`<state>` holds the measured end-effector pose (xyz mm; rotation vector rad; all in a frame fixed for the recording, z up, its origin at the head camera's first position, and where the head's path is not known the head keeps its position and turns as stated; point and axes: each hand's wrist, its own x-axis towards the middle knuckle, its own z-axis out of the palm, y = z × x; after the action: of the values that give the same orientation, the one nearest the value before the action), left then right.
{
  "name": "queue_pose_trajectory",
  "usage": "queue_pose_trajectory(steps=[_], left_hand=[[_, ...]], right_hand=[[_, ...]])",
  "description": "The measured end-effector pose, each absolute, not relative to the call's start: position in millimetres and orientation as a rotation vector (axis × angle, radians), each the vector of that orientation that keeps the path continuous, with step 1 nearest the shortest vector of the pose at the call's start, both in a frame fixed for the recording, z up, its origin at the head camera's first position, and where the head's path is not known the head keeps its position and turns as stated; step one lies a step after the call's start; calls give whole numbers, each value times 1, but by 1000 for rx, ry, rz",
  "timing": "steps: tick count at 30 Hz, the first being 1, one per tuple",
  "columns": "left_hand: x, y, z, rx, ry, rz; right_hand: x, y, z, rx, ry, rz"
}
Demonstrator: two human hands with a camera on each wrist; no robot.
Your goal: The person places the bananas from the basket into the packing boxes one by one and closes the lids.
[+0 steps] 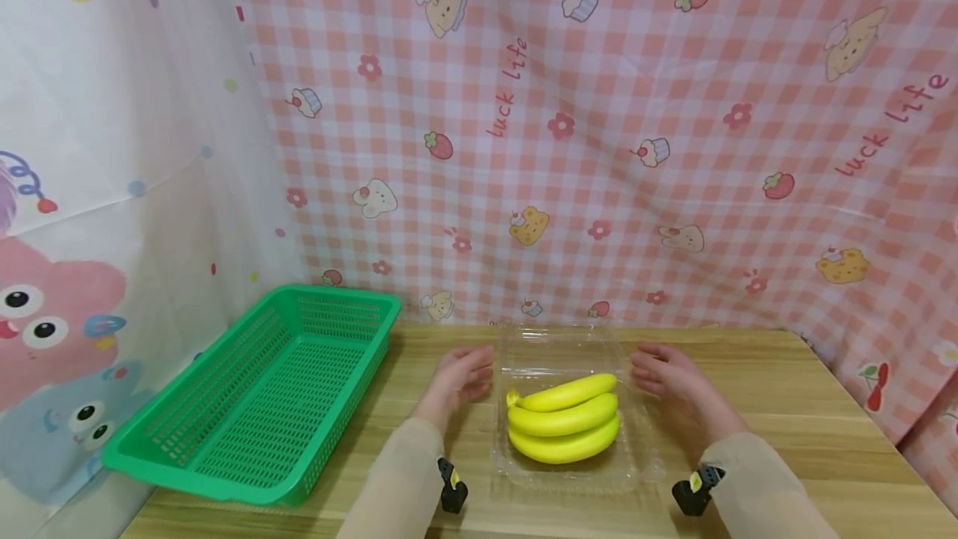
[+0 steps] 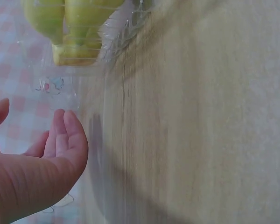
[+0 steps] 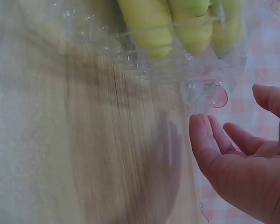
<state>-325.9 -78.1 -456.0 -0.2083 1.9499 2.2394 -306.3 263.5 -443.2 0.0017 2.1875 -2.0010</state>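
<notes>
The step in hand appears to be placing the hands round a clear, thin plastic hinged container [image 1: 634, 449], whose transparent lid [image 1: 561, 348] leans back on its far side. In its base lies a bunch of smooth, curved yellow bananas [image 1: 565, 421], three showing from above, their joined stem toward its left wall; the even colour suggests imitation fruit. The person's left hand [image 1: 462, 374] is just left of the container and the right hand [image 1: 669, 373] just right of it, palms inward, fingers loosely bent; neither grips anything. Taking hold of the lid would call for both hands to close in on its edges and pinch lightly, since such thin plastic probably flexes easily. Well to the container's left is a green rectangular plastic basket [image 1: 335, 422] with slotted walls and a meshed floor. Beneath the container is a wood-grain table [image 1: 808, 406]; behind it hangs a creased pink-and-white checked cloth [image 1: 636, 65].
</notes>
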Motion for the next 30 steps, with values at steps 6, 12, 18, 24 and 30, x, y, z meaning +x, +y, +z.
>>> queue_pose_trajectory(steps=[6,12,18,24,30], left_hand=[[-329,-71,-453,-197,1928,2237],[-331,-68,-449,-192,1890,2250],[-332,-66,-443,-188,1850,2247],[-334,-66,-444,-183,1812,2252],[-336,-68,-444,-249,1772,2316]], right_hand=[[-310,262,-443,-2,2211,-1955],[-314,259,-442,-39,2185,-1955],[-315,259,-440,-64,2109,-2010],[-315,259,-437,-40,2052,-2063],[-317,259,-436,-51,2022,-2139]])
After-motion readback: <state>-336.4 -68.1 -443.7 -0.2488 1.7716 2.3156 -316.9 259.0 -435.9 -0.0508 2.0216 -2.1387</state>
